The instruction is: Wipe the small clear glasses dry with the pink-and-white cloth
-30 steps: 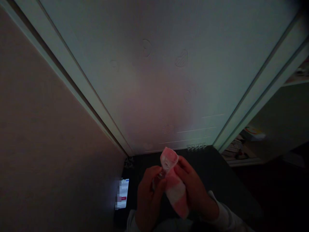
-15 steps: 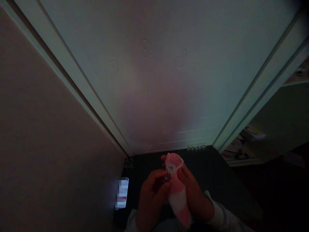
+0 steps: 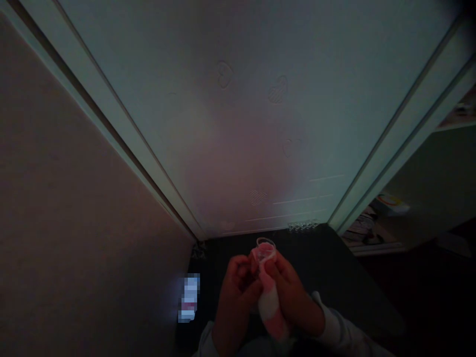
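A soft pink and white cloth tube, which looks like a sock, hangs down between my hands. At its upper opening shows a clear, round rim, like that of a small transparent cup or ring; the rest of it is hidden in the cloth. My right hand is wrapped round the sock from the right, its thumb on the cloth near the opening. On the left side, my left hand has its fingers bent and pinches at the sock's upper edge. The light is dim, so fine detail is lost.
Beneath my hands is a dark tabletop. A lit phone lies at its left. Several small clear objects line the back edge, against a pale panel with embossed hearts. Shelves with a box stand at right.
The clear rim now stands out above the sock's opening. My right hand has risen slightly and its thumb lies over the cloth; my left fingers have shifted up along the edge.
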Motion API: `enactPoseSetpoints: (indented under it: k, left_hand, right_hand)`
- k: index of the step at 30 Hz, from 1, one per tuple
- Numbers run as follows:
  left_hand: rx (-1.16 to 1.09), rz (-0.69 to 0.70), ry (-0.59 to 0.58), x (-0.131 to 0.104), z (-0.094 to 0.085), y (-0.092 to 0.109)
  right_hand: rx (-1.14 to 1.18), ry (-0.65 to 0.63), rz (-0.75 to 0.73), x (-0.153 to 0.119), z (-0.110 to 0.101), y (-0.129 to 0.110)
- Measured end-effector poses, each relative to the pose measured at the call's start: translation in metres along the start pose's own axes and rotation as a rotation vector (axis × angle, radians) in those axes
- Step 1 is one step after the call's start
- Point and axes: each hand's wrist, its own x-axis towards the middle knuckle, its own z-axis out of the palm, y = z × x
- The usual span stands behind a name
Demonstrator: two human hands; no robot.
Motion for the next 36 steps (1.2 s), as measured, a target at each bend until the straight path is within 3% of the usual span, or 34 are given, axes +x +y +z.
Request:
enactPoseSetpoints:
  k: [5,9,14,18,23,30,36]
  left_hand:
    - [0.302,0.145,0.034,-0.002,-0.015,0.005]
    - [0.355,0.228,0.052,-0.006,-0.025,0.013]
    - [0.364,0.146,-0.018,-0.006,-0.025,0.017]
    - [0.308,0.123,-0.002,-0.008,-0.023,0.016]
    - [0.333,0.108,0.017,-0.009,-0.021,0.017]
    - [0.373,0.175,0.106,-0.008,-0.021,0.012]
    - [0.472,0.305,0.231,-0.006,-0.019,0.009]
  right_hand:
    - [-0.166,-0.032,-0.081,0.003,-0.004,-0.001]
    - [-0.234,-0.19,0.005,0.004,-0.004,-0.007]
    - [-0.192,-0.468,0.165,0.002,-0.006,-0.008]
    - [-0.189,-0.571,0.203,0.003,-0.01,-0.009]
    - [-0.376,-0.716,0.204,0.004,-0.011,-0.014]
    - [-0.709,-0.697,-0.052,0.006,-0.001,-0.024]
    - [-0.762,-0.624,-0.164,0.009,0.003,-0.02]
